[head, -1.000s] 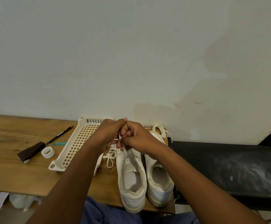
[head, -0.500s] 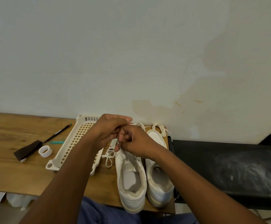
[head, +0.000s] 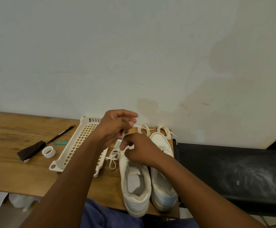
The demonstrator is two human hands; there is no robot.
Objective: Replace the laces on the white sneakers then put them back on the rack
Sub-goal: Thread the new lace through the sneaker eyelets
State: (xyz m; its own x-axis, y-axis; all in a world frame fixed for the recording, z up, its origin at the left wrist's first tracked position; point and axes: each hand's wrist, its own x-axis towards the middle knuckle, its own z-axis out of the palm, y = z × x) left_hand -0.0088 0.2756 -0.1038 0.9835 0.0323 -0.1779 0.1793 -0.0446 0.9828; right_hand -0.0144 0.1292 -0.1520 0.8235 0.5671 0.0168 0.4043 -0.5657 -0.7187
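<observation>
Threading the lace [head: 123, 134] through the forward eyelets of the left sneaker [head: 134, 181], my left hand [head: 115, 127] pinches the lace end and draws it upward while my right hand [head: 142, 149] is closed on the lace at the eyelet row. Both sneakers stand side by side at the table's [head: 10, 171] right end, heels over the near edge; spare laces [head: 164, 130] lie by the wall. Next, I judge, the lace must feed into the opposite eyelet; open room lies above, with the rack [head: 78, 145] close on the left.
</observation>
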